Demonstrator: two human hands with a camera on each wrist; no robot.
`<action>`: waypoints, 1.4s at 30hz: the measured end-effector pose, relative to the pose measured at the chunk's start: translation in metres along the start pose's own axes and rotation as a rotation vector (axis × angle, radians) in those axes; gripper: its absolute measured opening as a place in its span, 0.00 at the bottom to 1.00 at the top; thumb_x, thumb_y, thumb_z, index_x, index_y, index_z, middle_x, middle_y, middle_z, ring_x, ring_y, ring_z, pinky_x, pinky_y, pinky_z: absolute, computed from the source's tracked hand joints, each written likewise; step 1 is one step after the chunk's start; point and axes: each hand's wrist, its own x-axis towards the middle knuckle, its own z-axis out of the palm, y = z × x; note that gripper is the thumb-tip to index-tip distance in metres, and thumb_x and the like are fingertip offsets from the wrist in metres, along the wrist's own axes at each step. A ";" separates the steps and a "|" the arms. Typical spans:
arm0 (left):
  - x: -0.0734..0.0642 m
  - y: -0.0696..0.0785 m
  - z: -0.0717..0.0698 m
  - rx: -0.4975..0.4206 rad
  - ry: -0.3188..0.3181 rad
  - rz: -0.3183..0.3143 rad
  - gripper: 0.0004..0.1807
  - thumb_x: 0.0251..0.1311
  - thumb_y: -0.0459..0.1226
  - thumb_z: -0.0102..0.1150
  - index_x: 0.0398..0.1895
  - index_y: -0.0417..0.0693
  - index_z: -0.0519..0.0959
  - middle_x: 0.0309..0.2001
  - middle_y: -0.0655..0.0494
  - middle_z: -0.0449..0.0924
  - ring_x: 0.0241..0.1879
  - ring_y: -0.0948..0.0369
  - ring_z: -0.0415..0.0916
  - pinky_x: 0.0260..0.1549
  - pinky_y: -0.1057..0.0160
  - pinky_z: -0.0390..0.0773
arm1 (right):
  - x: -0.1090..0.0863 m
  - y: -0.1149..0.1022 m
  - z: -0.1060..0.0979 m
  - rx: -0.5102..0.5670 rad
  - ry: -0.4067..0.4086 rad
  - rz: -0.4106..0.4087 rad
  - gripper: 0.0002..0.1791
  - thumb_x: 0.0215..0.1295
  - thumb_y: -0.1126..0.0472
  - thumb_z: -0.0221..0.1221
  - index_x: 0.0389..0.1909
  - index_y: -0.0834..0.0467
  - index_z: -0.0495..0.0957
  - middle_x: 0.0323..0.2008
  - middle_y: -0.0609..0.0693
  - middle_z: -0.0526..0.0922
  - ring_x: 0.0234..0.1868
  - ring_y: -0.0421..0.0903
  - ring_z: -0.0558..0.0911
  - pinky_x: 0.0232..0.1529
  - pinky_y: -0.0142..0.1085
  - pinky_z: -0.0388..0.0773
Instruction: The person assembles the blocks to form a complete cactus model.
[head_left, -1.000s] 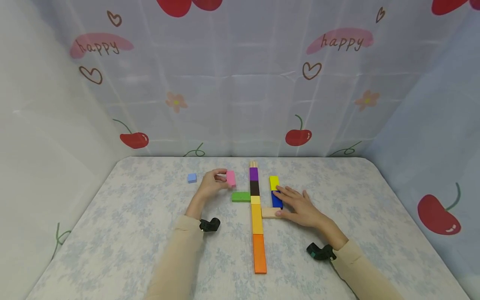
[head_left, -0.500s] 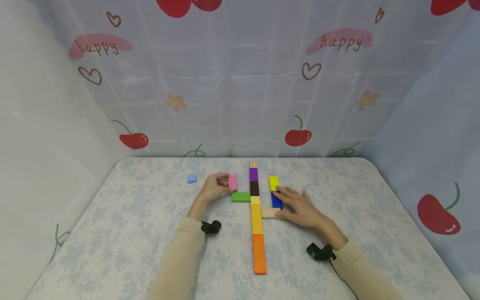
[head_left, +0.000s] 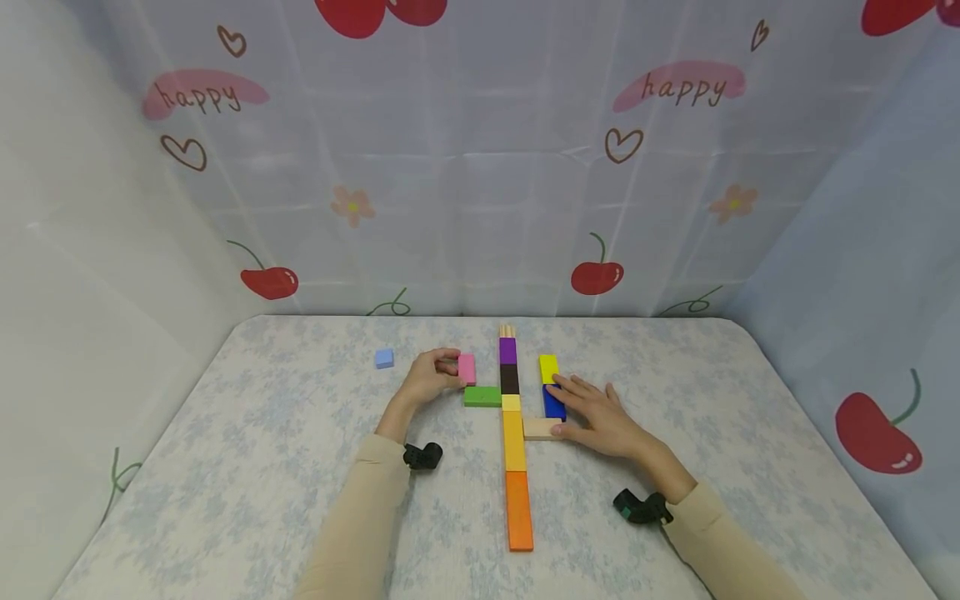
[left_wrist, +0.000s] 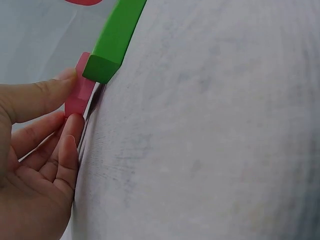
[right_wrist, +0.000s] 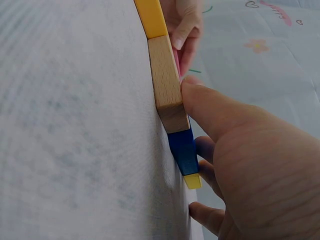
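Note:
In the head view my left hand (head_left: 426,379) pinches a pink block (head_left: 467,369) between thumb and fingers. The left wrist view shows that pink block (left_wrist: 80,95) at the end of a green block (left_wrist: 117,40), apparently touching it. My right hand (head_left: 600,417) lies with fingers spread, the thumb on a plain wooden block (head_left: 538,429) and fingertips at a blue block (head_left: 553,404). A yellow block (head_left: 548,368) continues beyond the blue one. Between the hands runs a column of blocks: purple (head_left: 507,351), black (head_left: 509,379), pale yellow, amber (head_left: 513,442) and orange (head_left: 518,512).
Several thin pale sticks (head_left: 507,331) extend from the column's far end. A small light-blue block (head_left: 384,358) sits alone to the left of my left hand. Behind the patterned tabletop (head_left: 262,467) hangs a printed curtain (head_left: 465,225).
My left hand has brought the pink block slightly nearer and to the right, up to the green block's left end. The right hand stays in place on its blocks.

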 end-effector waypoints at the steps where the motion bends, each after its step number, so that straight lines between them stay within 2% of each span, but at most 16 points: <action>1: 0.000 0.000 0.000 -0.007 -0.002 -0.001 0.30 0.54 0.29 0.68 0.63 0.44 0.75 0.42 0.47 0.78 0.42 0.56 0.74 0.37 0.65 0.74 | 0.000 0.000 0.000 0.000 0.001 -0.003 0.38 0.64 0.40 0.60 0.72 0.50 0.65 0.75 0.53 0.59 0.75 0.62 0.56 0.64 0.77 0.37; 6: -0.002 0.002 0.000 -0.023 -0.006 -0.010 0.29 0.55 0.29 0.67 0.63 0.45 0.74 0.44 0.46 0.77 0.43 0.55 0.73 0.33 0.66 0.74 | 0.000 -0.001 0.000 -0.004 0.020 -0.021 0.37 0.64 0.41 0.61 0.71 0.51 0.67 0.74 0.55 0.61 0.74 0.64 0.57 0.62 0.78 0.39; 15: -0.002 0.001 0.001 0.005 -0.008 -0.007 0.30 0.56 0.28 0.66 0.64 0.45 0.73 0.44 0.47 0.77 0.41 0.56 0.72 0.31 0.66 0.72 | 0.000 -0.001 0.001 -0.019 0.026 -0.021 0.37 0.64 0.41 0.60 0.71 0.51 0.67 0.74 0.55 0.61 0.74 0.64 0.57 0.62 0.78 0.40; 25: -0.003 0.002 0.001 0.042 -0.007 0.005 0.29 0.57 0.29 0.65 0.64 0.45 0.73 0.47 0.47 0.78 0.46 0.55 0.73 0.38 0.64 0.73 | 0.001 0.000 0.001 -0.010 0.016 -0.014 0.37 0.64 0.41 0.60 0.71 0.51 0.67 0.74 0.54 0.61 0.74 0.64 0.56 0.62 0.78 0.39; 31: -0.003 0.000 0.002 0.053 -0.014 0.015 0.25 0.62 0.31 0.61 0.64 0.46 0.74 0.48 0.47 0.78 0.45 0.56 0.74 0.37 0.66 0.73 | 0.000 -0.001 0.001 -0.010 0.012 -0.006 0.37 0.64 0.40 0.60 0.71 0.50 0.66 0.74 0.54 0.61 0.75 0.64 0.56 0.62 0.78 0.38; 42: -0.003 0.000 0.001 0.045 -0.015 0.032 0.25 0.62 0.30 0.61 0.64 0.44 0.74 0.46 0.47 0.78 0.44 0.57 0.74 0.36 0.66 0.74 | 0.001 0.000 0.001 -0.015 0.013 -0.004 0.37 0.64 0.40 0.60 0.71 0.50 0.66 0.75 0.53 0.60 0.75 0.63 0.56 0.63 0.77 0.39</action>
